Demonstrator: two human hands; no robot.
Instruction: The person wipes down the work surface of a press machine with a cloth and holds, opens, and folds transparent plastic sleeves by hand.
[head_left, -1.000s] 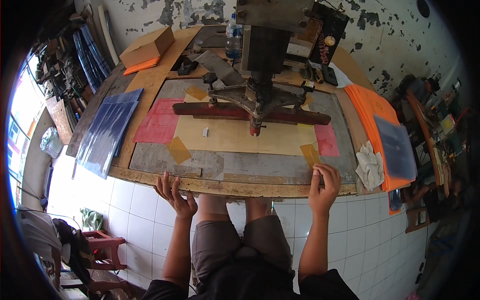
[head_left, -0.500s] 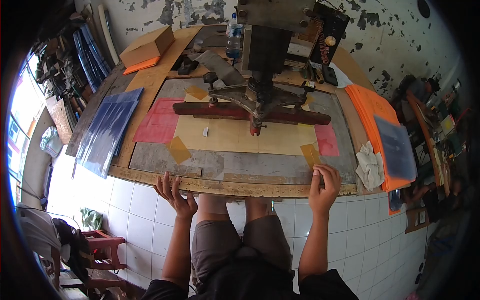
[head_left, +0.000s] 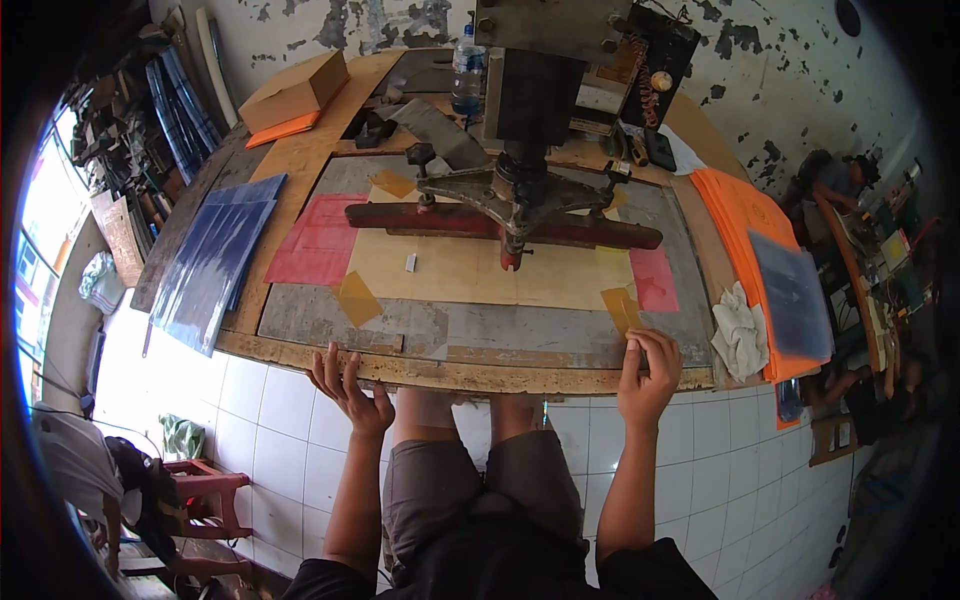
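Note:
My left hand (head_left: 352, 393) rests against the wooden front edge (head_left: 470, 378) of the table, fingers apart and empty. My right hand (head_left: 650, 375) has its thumb and fingers closed at the lower end of an amber tape piece (head_left: 619, 306), near the front right corner. Whether the tape is pinched is hard to see. A cream sheet (head_left: 450, 272) lies on the grey plate (head_left: 500, 327), between pink sheets (head_left: 313, 243) at left and right. Another amber piece (head_left: 357, 299) lies at its left corner. Above stands a press head with a red bar (head_left: 590, 232).
Blue clear sheets (head_left: 210, 262) lie on the left. Orange sheets (head_left: 725, 215), a clear blue sheet (head_left: 790, 295) and a white cloth (head_left: 739, 335) are on the right. A carton (head_left: 295, 92) and bottle (head_left: 467, 75) stand behind. A person (head_left: 843, 180) sits far right.

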